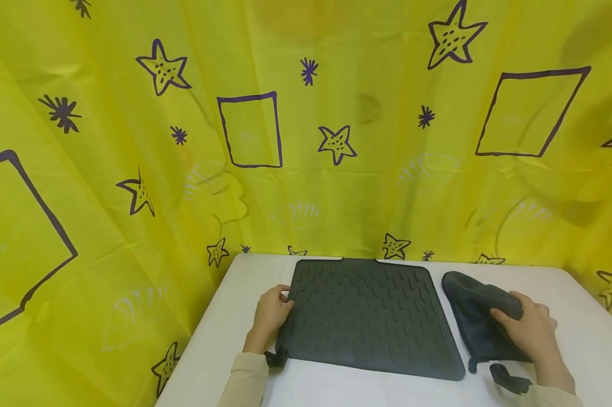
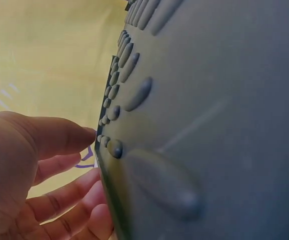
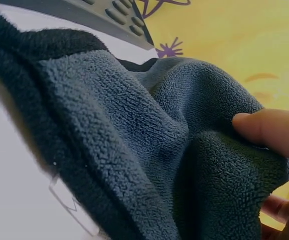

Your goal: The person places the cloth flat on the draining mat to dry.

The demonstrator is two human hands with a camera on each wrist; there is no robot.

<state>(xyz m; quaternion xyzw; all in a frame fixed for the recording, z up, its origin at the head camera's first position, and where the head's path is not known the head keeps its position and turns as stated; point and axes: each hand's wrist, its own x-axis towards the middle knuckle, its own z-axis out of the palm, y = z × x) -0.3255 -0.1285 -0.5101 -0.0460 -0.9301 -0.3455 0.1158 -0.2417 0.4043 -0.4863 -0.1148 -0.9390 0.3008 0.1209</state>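
Note:
A dark grey ribbed drying mat (image 1: 367,322), covered in rows of raised oblong bumps, is on the white table in the head view. My left hand (image 1: 271,312) holds it by its left edge. In the left wrist view the thumb (image 2: 59,134) meets that edge, and the other fingers partly pass behind it. To the right of the mat is a dark blue-grey fleecy cloth (image 1: 476,316) with a darker border. My right hand (image 1: 532,328) grips a bunched fold of it, and in the right wrist view the thumb (image 3: 272,129) presses on the pile.
The white tabletop (image 1: 331,387) runs under both things. A yellow sheet (image 1: 336,192) printed with stars and frames hangs behind the table and along its left side. A pale tag (image 3: 73,202) shows beside the cloth's edge.

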